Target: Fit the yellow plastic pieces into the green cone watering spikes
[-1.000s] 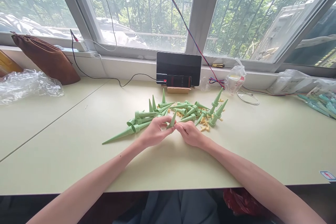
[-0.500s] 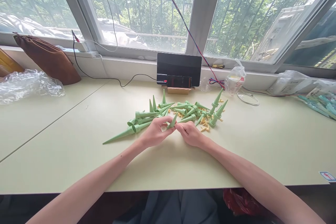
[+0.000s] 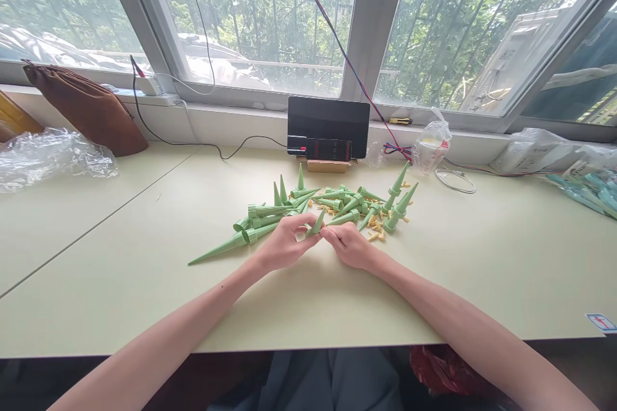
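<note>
My left hand (image 3: 284, 243) is closed around a green plastic cone spike (image 3: 317, 222), whose tip points up and away. My right hand (image 3: 350, 245) is pinched against the spike's near end; what its fingertips hold is hidden. Both hands rest on the pale green table (image 3: 144, 282), right in front of a pile of green cone spikes (image 3: 332, 200). Small yellow pieces (image 3: 375, 226) lie scattered among the pile. A long stack of nested green spikes (image 3: 226, 246) stretches out to the left of my left hand.
A dark tablet (image 3: 328, 123) with a phone (image 3: 328, 149) stands on a wooden holder by the window sill. A brown pouch (image 3: 87, 109) and crumpled clear plastic (image 3: 51, 154) lie far left. Plastic bags (image 3: 432, 141) and teal packets (image 3: 590, 189) sit at the right. Cables (image 3: 193, 141) run along the sill.
</note>
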Available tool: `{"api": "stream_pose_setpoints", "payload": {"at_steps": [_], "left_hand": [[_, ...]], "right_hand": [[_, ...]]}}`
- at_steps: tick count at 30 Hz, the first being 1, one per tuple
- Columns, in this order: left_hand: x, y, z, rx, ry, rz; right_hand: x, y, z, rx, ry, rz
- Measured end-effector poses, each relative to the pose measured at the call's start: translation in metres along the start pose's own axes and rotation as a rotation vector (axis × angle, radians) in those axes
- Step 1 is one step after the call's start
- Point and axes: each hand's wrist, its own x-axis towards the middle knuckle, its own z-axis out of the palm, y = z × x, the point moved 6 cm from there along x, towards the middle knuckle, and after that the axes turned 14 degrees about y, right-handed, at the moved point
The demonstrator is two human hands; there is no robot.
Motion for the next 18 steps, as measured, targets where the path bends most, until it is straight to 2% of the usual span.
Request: {"api": "stream_pose_setpoints", "payload": {"at_steps": [11,18], "left_hand": [[0.0000,0.0004,-0.0002,-0.030,0.015,-0.022],[0.0025,-0.0020,0.0026,-0.267,-0.008,-0.214]], "right_hand": [[0.0010,-0.0006,-0.0005,-0.007,-0.012,0.010],[0.0034,-0.0057,-0.0059,-0.063,0.042,-0.013]]}}
